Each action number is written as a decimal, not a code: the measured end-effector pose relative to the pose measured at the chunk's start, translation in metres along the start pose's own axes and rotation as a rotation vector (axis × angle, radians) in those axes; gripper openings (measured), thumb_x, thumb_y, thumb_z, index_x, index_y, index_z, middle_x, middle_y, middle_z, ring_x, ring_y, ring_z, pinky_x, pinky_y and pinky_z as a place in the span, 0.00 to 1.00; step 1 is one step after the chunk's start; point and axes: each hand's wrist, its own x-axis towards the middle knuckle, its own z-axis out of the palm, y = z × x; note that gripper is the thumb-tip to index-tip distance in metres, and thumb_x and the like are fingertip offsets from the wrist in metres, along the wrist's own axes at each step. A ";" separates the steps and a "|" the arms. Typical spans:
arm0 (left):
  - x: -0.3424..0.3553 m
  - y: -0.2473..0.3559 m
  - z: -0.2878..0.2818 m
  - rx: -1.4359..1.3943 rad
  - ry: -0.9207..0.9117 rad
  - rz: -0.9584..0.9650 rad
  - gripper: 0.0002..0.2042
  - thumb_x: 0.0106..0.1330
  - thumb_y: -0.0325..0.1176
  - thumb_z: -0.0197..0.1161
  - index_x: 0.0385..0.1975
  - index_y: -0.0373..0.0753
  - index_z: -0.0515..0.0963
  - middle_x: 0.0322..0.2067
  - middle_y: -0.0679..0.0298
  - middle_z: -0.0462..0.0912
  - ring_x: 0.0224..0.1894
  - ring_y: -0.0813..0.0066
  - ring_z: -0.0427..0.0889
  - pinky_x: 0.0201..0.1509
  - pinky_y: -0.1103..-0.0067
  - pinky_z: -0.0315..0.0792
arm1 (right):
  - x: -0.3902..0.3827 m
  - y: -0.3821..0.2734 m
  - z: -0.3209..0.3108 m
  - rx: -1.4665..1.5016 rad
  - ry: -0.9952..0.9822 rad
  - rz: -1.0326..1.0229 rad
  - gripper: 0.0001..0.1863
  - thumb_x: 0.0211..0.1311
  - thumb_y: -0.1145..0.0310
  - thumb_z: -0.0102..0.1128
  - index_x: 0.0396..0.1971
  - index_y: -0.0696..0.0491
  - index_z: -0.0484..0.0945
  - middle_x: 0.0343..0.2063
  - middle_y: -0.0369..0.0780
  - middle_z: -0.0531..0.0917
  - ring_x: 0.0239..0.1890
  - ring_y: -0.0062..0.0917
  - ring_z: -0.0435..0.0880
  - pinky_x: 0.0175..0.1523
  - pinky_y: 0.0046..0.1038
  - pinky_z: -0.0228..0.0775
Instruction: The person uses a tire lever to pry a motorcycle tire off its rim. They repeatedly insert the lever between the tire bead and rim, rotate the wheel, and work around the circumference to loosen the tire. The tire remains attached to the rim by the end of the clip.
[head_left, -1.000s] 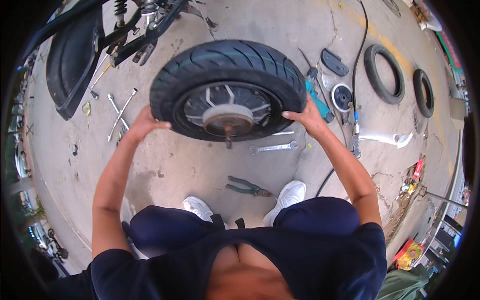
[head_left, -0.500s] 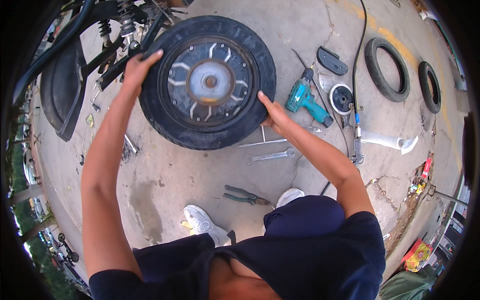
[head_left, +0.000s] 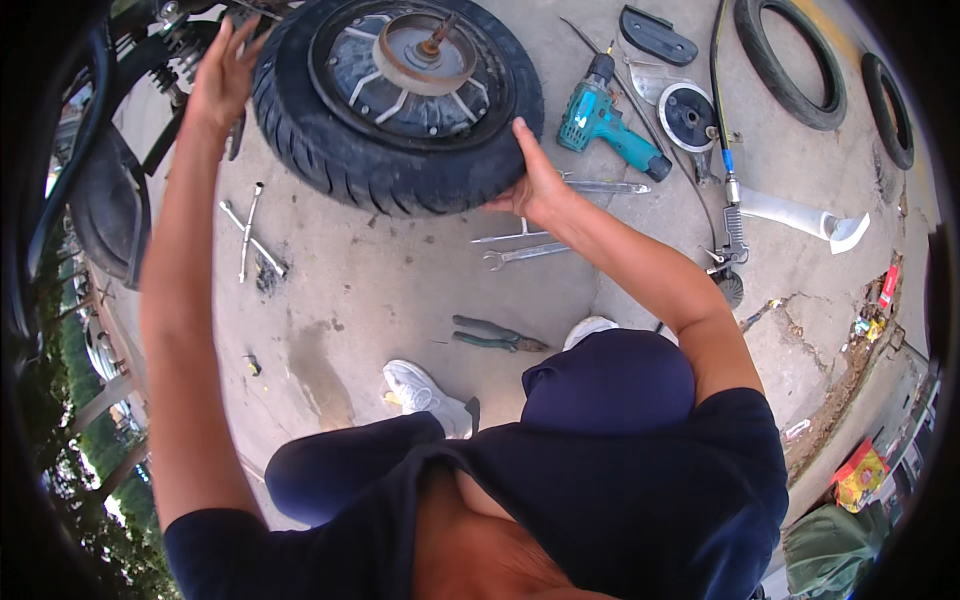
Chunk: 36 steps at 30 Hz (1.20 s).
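Note:
A scooter wheel [head_left: 400, 165] with a black treaded tyre and a metal hub tilts in front of me, axle stub pointing up. My right hand [head_left: 535, 190] grips its near right edge, thumb on the sidewall and fingers underneath. Beside the wheel's left edge, my left hand [head_left: 222, 85] is raised with fingers spread, apart from the tyre and holding nothing I can see. Past that hand stands part of a scooter frame with a shock absorber [head_left: 165, 78] and a black fender [head_left: 108, 205]. The wheel hides whatever lies under it.
Right of the wheel lie a teal cordless drill [head_left: 610, 125], a round drum cover [head_left: 687, 115], an air hose [head_left: 716, 60] and two loose tyres [head_left: 795, 70]. Nearer are a spanner [head_left: 525, 256], pliers [head_left: 497, 334] and, to the left, a cross wrench [head_left: 247, 232].
My left hand has let go of the tyre and moved up and left. The wheel has tilted and shifted away, its axle now standing up, with my right hand still on it.

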 end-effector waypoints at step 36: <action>-0.067 0.031 0.040 0.906 0.049 0.158 0.51 0.41 0.36 0.72 0.67 0.31 0.50 0.59 0.46 0.66 0.59 0.58 0.69 0.64 0.74 0.62 | 0.014 -0.043 0.038 -0.937 -0.248 -0.158 0.40 0.54 0.41 0.63 0.50 0.65 0.70 0.35 0.50 0.84 0.38 0.32 0.85 0.33 0.28 0.79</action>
